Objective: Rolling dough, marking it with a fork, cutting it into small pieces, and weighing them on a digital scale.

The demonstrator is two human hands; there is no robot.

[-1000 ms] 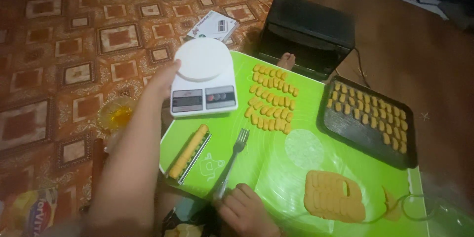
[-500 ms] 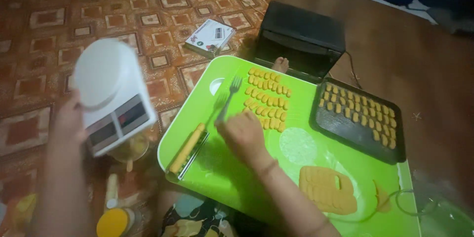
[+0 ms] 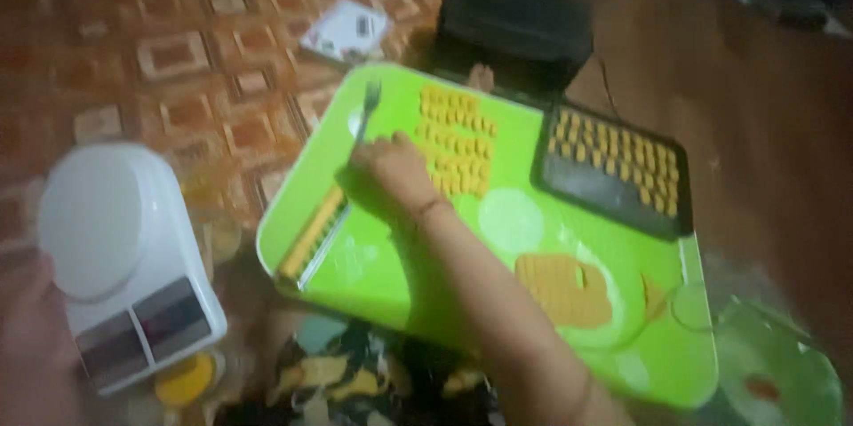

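Holding: my left hand point(image 3: 35, 346) grips the white kitchen scale point(image 3: 124, 257).
Right hand point(image 3: 395, 177): closed around a fork point(image 3: 366, 111) over the green mat point(image 3: 426, 293).

The tray point(image 3: 373, 284) lies at the centre of the view, on the floor point(image 3: 160, 26). On it, the cut pieces point(image 3: 455, 137) sit toward 12 o'clock, the baking pan point(image 3: 586, 186) at 2 o'clock, the dough slab point(image 3: 562, 288) at 4 o'clock, and the ruler point(image 3: 311, 232) along the 9 o'clock edge. The fork point(image 3: 366, 111) points to 11 o'clock, with the right hand point(image 3: 391, 179) on its handle. Beyond the tray at 12 o'clock stands the box point(image 3: 520, 26), the booklet point(image 3: 346, 31) just left of it. Off the tray at 8 o'clock, the scale point(image 3: 124, 257) rests in the left hand point(image 3: 31, 346).
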